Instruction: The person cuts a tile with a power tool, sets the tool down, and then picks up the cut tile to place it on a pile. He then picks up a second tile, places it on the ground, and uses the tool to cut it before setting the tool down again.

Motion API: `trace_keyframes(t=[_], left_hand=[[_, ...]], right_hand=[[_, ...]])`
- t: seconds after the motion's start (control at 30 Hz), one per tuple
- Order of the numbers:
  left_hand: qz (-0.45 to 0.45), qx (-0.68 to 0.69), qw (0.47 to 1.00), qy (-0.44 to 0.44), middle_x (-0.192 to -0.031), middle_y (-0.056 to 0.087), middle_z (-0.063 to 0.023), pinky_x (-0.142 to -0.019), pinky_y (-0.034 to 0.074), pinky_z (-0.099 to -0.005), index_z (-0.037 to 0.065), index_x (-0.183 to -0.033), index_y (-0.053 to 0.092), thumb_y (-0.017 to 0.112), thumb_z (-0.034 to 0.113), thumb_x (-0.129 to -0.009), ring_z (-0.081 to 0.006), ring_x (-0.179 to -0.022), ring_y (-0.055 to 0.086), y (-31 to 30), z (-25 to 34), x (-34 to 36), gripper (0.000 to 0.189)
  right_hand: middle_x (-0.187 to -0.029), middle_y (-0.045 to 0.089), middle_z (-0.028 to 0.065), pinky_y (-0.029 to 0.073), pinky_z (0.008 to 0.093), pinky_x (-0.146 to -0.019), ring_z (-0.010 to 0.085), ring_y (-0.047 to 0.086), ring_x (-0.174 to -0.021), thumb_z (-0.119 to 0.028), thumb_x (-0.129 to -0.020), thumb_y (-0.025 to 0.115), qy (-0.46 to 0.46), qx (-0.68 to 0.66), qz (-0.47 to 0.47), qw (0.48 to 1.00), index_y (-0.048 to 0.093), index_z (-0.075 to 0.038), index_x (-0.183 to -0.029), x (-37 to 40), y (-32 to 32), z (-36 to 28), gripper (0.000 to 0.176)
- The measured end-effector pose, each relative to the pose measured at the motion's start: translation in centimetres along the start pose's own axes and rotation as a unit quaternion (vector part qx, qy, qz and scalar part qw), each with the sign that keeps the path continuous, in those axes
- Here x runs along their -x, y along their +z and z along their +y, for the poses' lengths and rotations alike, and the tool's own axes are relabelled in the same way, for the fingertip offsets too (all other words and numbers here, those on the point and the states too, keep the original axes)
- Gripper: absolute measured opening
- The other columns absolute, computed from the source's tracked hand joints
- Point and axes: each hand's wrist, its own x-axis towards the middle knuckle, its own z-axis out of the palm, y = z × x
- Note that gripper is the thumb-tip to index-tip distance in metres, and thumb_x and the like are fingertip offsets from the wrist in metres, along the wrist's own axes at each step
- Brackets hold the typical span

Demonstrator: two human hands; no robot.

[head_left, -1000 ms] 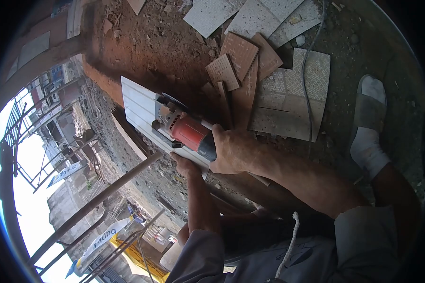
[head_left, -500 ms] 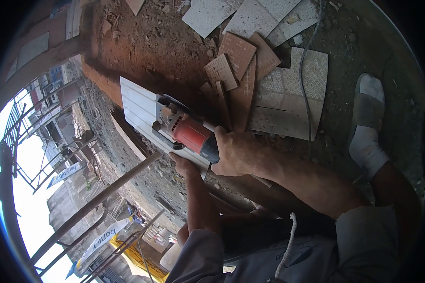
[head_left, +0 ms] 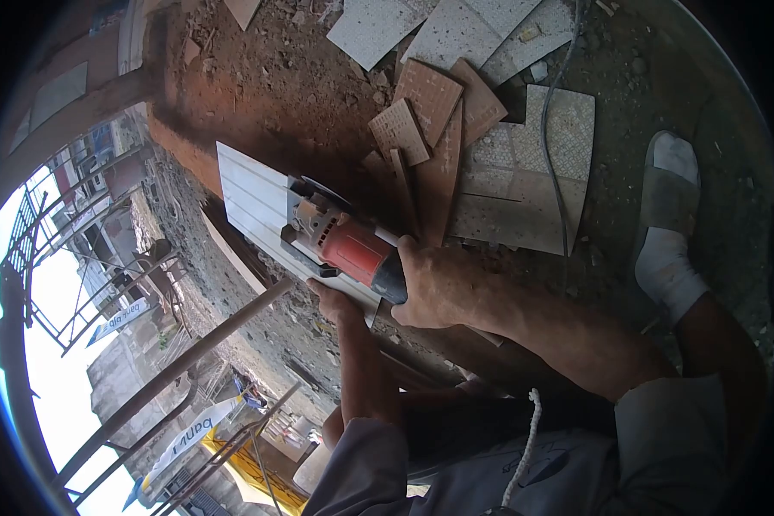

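A red and black power cutter (head_left: 353,252) with a round blade rests on a long pale tile (head_left: 254,193) with lines along it. My right hand (head_left: 426,279) is wrapped round the cutter's black rear handle. Below the cutter, my left hand (head_left: 335,303) grips the near edge of the pale tile, its fingers partly hidden. The blade sits at the tile's upper edge, over reddish soil.
Broken brown tiles (head_left: 430,95) and patterned pale tiles (head_left: 525,189) lie beyond the cutter. A grey cable (head_left: 549,146) crosses them. A metal pole (head_left: 181,365) slants at the left. My sandalled foot (head_left: 671,189) is at the right.
The cutter and my right hand have shifted slightly right and down along the tile. My left hand has hardly moved and still grips the tile.
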Motion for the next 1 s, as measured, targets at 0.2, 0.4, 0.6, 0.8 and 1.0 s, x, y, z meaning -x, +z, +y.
trace_keyframes(t=[0.2, 0.4, 0.6, 0.8, 1.0], left_hand=[[0.004, -0.057, 0.998, 0.027, -0.123, 0.061, -0.0244, -0.078, 0.061, -0.0405, 0.025, -0.156, 0.009, 0.030, 0.022, -0.104, -0.0327, -0.098, 0.069, 0.0, 2.3, 3.2, 0.056], [0.000, 0.042, 0.999, 0.008, -0.125, 0.060, -0.0246, -0.078, 0.061, -0.0409, 0.027, -0.156, 0.012, 0.029, 0.025, -0.105, -0.0329, -0.098, 0.068, 0.1, 4.0, 5.3, 0.054], [-0.006, 0.089, 0.996, -0.014, -0.126, 0.059, -0.0245, -0.077, 0.062, -0.0416, 0.029, -0.156, 0.011, 0.030, 0.027, -0.105, -0.0333, -0.099, 0.069, 0.1, 3.8, 5.2, 0.054], [-0.009, 0.005, 0.998, 0.055, -0.125, 0.059, -0.0260, -0.076, 0.063, -0.0425, 0.029, -0.156, 0.008, 0.030, 0.025, -0.105, -0.0347, -0.099, 0.069, 0.2, 1.8, 2.9, 0.055], [0.010, -0.010, 0.999, 0.034, -0.127, 0.058, -0.0255, -0.076, 0.063, -0.0412, 0.028, -0.156, 0.008, 0.029, 0.022, -0.105, -0.0338, -0.099, 0.069, 0.0, 4.7, 6.3, 0.055]], right_hand=[[-0.087, 0.066, 0.0315, 0.057, 0.0465, -0.079, 0.0425, 0.070, -0.082, -0.029, -0.071, 0.071, 0.008, 0.011, 0.005, 1.000, 0.043, 0.013, -0.116, 0.4, 0.1, 0.0, 0.067], [-0.087, 0.066, 0.0316, 0.057, 0.0467, -0.078, 0.0426, 0.070, -0.082, -0.030, -0.072, 0.071, 0.010, 0.011, -0.002, 1.000, 0.043, 0.012, -0.115, 0.8, -0.2, 0.0, 0.067], [-0.087, 0.066, 0.0313, 0.057, 0.0469, -0.078, 0.0427, 0.070, -0.081, -0.031, -0.072, 0.071, 0.013, 0.010, 0.000, 1.000, 0.043, 0.012, -0.116, 0.9, -0.3, -0.1, 0.067], [-0.087, 0.066, 0.0310, 0.057, 0.0472, -0.078, 0.0427, 0.070, -0.081, -0.031, -0.073, 0.071, 0.019, 0.024, -0.008, 0.999, 0.043, 0.012, -0.116, 0.8, -0.4, -0.2, 0.066], [-0.087, 0.066, 0.0315, 0.057, 0.0472, -0.078, 0.0426, 0.070, -0.082, -0.029, -0.073, 0.071, 0.012, 0.013, -0.006, 1.000, 0.044, 0.012, -0.114, 1.0, -0.6, -0.2, 0.064]])
